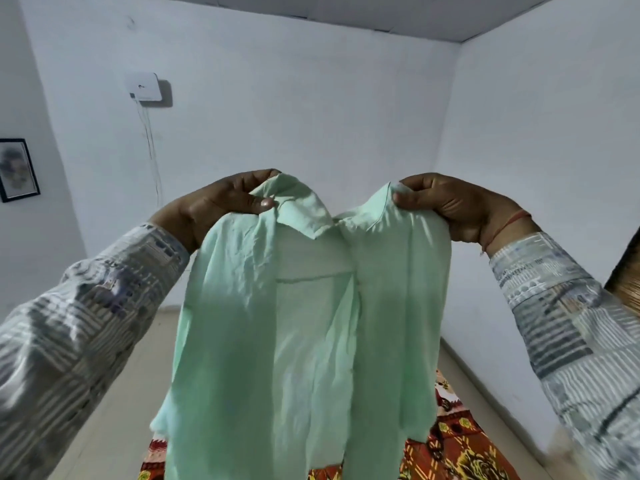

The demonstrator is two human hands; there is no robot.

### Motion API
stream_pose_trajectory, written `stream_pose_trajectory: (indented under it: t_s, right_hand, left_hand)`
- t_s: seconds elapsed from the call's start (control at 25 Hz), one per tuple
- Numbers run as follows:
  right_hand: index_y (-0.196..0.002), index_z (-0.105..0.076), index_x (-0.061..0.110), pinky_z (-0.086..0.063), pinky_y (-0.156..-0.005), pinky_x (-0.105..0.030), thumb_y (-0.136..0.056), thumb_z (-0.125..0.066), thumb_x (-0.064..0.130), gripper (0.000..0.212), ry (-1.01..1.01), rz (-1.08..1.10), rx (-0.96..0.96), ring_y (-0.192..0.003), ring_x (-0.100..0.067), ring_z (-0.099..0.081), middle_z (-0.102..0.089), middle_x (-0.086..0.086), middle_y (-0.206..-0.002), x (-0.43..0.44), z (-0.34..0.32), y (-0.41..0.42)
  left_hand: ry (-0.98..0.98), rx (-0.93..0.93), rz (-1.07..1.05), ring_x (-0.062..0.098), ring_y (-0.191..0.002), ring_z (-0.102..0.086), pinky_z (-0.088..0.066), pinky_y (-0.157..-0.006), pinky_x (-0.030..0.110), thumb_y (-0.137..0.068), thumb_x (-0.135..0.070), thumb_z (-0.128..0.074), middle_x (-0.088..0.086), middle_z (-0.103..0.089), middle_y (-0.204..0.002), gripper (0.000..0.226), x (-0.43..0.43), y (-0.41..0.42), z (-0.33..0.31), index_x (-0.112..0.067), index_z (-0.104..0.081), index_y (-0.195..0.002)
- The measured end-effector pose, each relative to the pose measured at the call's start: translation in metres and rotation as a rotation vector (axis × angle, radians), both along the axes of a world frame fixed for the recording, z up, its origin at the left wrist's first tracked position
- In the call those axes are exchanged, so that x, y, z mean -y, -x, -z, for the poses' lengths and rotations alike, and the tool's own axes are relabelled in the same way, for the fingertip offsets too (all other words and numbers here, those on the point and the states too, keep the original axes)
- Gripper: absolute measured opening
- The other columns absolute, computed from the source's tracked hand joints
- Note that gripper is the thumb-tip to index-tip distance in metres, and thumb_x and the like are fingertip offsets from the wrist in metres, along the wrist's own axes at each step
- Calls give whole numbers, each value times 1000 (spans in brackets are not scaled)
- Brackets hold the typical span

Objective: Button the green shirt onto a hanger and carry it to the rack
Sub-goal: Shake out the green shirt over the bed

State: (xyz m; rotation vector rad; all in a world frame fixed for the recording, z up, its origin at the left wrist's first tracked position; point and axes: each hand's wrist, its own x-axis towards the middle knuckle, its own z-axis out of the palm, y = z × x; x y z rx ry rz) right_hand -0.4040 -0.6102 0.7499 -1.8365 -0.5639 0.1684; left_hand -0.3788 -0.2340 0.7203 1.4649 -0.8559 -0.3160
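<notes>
The light green shirt (242,341) hangs in the air in front of me, front open, collar at the top and the inside of its back showing between the two front panels. My left hand (221,202) pinches the shirt at its left shoulder beside the collar. My right hand (450,206) grips the right shoulder at about the same height. The shirt's hem drops out of view at the bottom edge. No hanger and no rack are in view.
A red and orange patterned cloth (450,445) lies below the shirt. White walls stand ahead and to the right, with a white box (143,86) and a framed picture (17,169) on the walls at the left. Beige floor (114,410) lies at the lower left.
</notes>
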Motion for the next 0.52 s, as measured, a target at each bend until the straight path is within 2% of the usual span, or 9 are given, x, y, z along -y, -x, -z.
stream_pose_trajectory:
  t_s: [0.08, 0.16, 0.24, 0.28, 0.36, 0.4, 0.44, 0.52]
  right_hand:
    - [-104, -78, 5, -64, -75, -32, -93, -74, 21, 20, 33, 100, 51, -81, -21, -79, -82, -10, -94, -7, 7, -20]
    - [-102, -82, 9, -63, -75, -29, -91, -82, 23, 17, 179, 299, 132, -85, -20, -76, -83, -10, -99, -15, 30, -53]
    - [-96, -84, 11, -57, -75, -28, -88, -87, 29, 19, 288, 419, 186, -81, -16, -72, -84, -11, -98, -18, 65, -91]
    - [-91, -84, 12, -54, -74, -28, -88, -87, 33, 22, 350, 441, 208, -76, -14, -69, -83, -9, -92, -18, 85, -114]
    - [-81, -79, 14, -46, -66, -25, -89, -84, 39, 27, 477, 461, 237, -68, -9, -60, -74, 3, -72, -20, 124, -162]
    - [-79, -77, 19, -43, -63, -23, -90, -82, 39, 23, 526, 471, 238, -67, -6, -58, -67, 12, -68, -21, 141, -177]
    - [-83, -78, 25, -41, -62, -20, -92, -81, 38, 15, 551, 475, 228, -70, -5, -58, -65, 18, -70, -23, 158, -196]
    - [-96, -82, 28, -44, -69, -20, -93, -79, 36, 9, 592, 462, 184, -86, -9, -66, -73, 18, -87, -25, 204, -256]
  left_hand:
    - [-78, 29, -236, 18, -75, -75, -65, -72, 33, -80, 0, -86, 4, -77, -88, 31, 12, -18, 4, -12, -68, -103]
    - [-300, 77, -592, 14, -71, -71, -59, -73, 32, -74, -10, -96, -3, -77, -81, 39, 18, -49, 23, -16, -71, -103]
    - [-526, 170, -845, 16, -86, -71, -54, -81, 29, -69, -29, -101, -3, -78, -93, 50, 21, -76, 57, -18, -78, -112]
    - [-598, 205, -914, 18, -91, -69, -51, -81, 29, -68, -36, -101, -4, -76, -94, 48, 23, -93, 77, -21, -81, -109]
    - [-599, 225, -974, 17, -77, -58, -42, -66, 31, -68, -39, -100, -13, -64, -69, 25, 27, -129, 116, -30, -76, -72]
    - [-624, 229, -973, 16, -68, -51, -37, -61, 32, -69, -38, -98, -12, -55, -56, 34, 29, -142, 134, -31, -68, -57]
    - [-645, 213, -978, 15, -64, -47, -35, -59, 33, -71, -38, -97, -10, -51, -51, 39, 30, -159, 153, -33, -64, -52]
    - [-690, 154, -1004, 17, -67, -53, -35, -56, 34, -72, -39, -96, -8, -61, -58, 33, 33, -210, 200, -32, -68, -56]
